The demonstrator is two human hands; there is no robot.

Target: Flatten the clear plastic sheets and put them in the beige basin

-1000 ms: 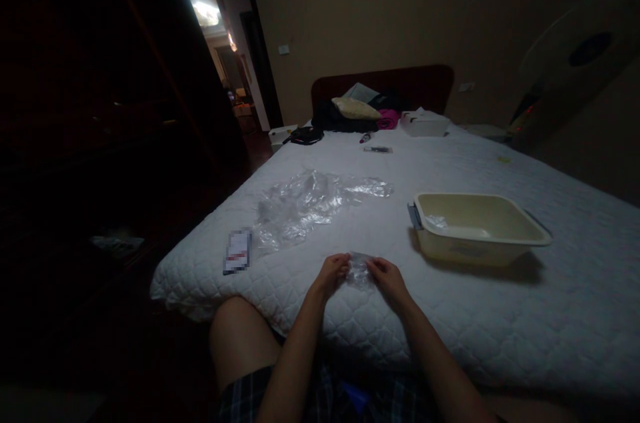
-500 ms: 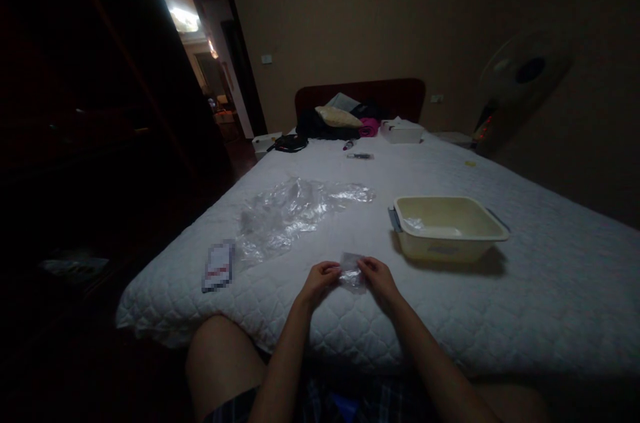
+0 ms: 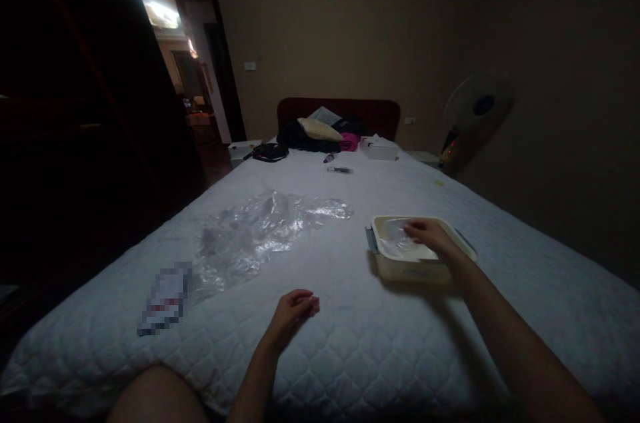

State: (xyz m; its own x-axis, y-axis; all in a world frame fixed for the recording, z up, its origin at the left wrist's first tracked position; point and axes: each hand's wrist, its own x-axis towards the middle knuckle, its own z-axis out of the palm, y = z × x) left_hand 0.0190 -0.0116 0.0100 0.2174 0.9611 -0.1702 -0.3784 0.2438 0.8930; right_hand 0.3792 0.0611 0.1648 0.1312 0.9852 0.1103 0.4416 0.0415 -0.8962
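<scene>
A small clear plastic bag (image 3: 394,236) is pinched in the fingertips of my right hand (image 3: 431,236). That hand is over the cream plastic bin (image 3: 415,271), which has grey side handles; whether the bag touches the inside of the bin, I cannot tell. My left hand (image 3: 294,314) is above the front of the bed, with loosely curled fingers and nothing in it. Left of it, a crumpled heap of clear plastic bags (image 3: 260,230) is spread across the white quilted bed cover (image 3: 350,350).
A blurred-out flat item (image 3: 165,298) lies at the bed's near left. Farther back are a dark packaged item (image 3: 340,170), a purple-tipped item (image 3: 330,158), a black bag (image 3: 270,152), a white box (image 3: 379,148) and piled fabrics (image 3: 315,133). A fan (image 3: 480,106) stands at the right.
My right hand has carried the small bag from in front of me to the bin. My left hand has let go of the bag and sits apart. The view has shifted.
</scene>
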